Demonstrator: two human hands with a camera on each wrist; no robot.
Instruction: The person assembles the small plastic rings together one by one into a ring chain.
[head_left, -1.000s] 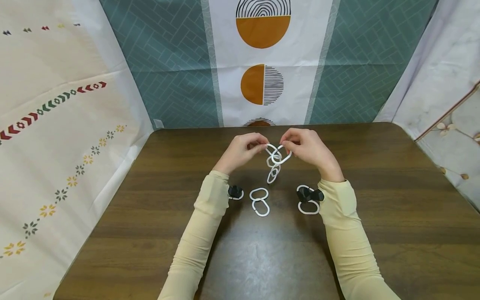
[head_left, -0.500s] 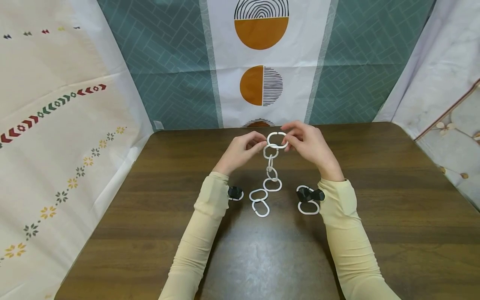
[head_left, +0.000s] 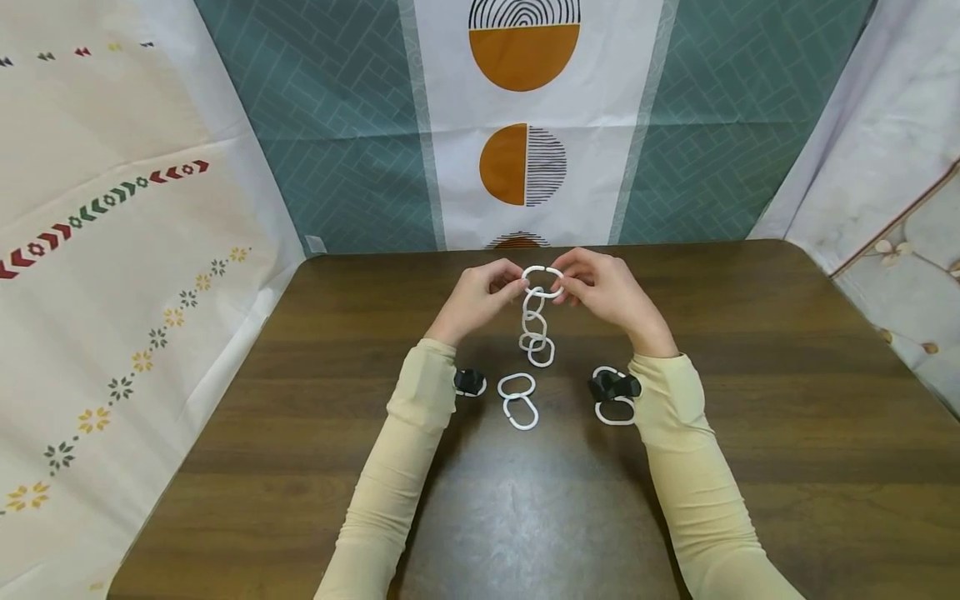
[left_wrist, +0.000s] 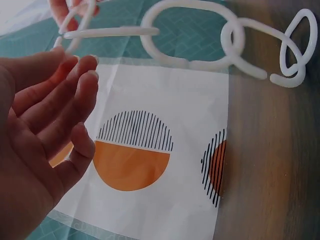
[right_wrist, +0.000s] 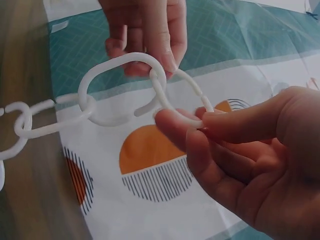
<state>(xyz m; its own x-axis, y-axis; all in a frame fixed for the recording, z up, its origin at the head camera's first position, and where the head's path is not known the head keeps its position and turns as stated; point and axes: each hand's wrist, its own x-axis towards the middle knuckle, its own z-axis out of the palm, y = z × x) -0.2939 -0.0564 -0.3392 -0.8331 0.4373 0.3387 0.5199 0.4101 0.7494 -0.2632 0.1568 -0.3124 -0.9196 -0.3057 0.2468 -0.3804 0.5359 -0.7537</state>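
Note:
A chain of white plastic links hangs between my hands above the far part of the table. With thumb and fingers, my left hand (head_left: 480, 298) pinches the left end of the top link (right_wrist: 173, 112). On the opposite end, my right hand (head_left: 603, 292) grips the same link between thumb and index finger. Each link is an oval ring with a small gap in its side. Below the top link, the second link (right_wrist: 122, 59) passes through it, and several more dangle toward the tabletop. In the left wrist view, the left thumb partly covers the held link.
On the brown table (head_left: 300, 467) lies a joined pair of white links (head_left: 522, 427) below the chain. Another pair (head_left: 615, 423) sits beside the right sleeve, partly behind a black wrist camera (head_left: 615, 386). Near the left sleeve, a link (head_left: 482, 392) is mostly hidden. Patterned cloths hang around the table.
The chain has straightened from a bunched cluster, then been raised and shifted slightly left. My right hand has turned the top link level and moved closer to the left hand, which now holds it too.

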